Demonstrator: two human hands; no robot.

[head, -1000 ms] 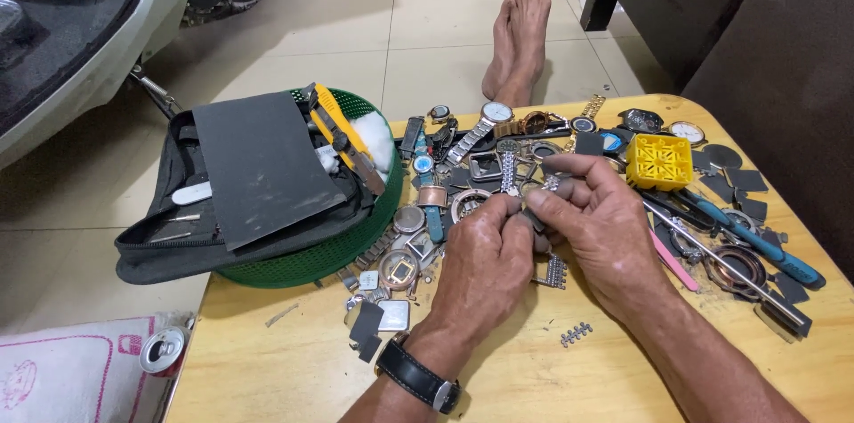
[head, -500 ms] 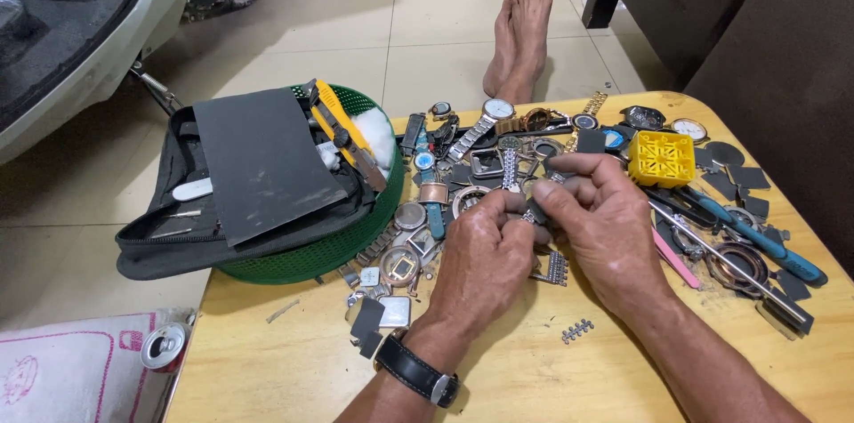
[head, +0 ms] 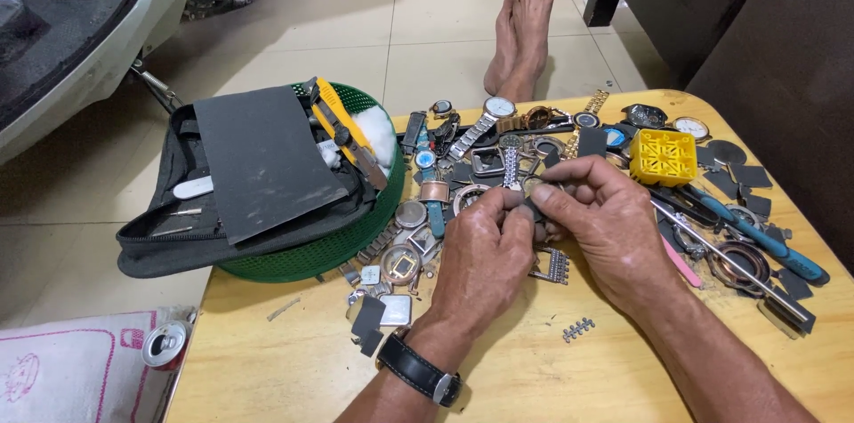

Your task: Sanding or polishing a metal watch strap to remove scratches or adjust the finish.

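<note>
over the table [head: 267, 361], both hands pinch a small watch part [head: 532, 206].

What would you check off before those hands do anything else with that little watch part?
1. Left hand pinching the small dark part: ok.
2. Right hand also on it: ok.
3. Part held above the wooden table: ok.
4. Exact nature of the part: cannot tell.
5. Loose band links clear of the wrists: ok.
6. Blue-handled tool within reach: ok.

Pale smooth wood table [head: 498, 378]; shiny metal watch bands [head: 510, 161]; matt grey sandpaper sheet [head: 262, 161]; yellow plastic block [head: 663, 157].
</note>
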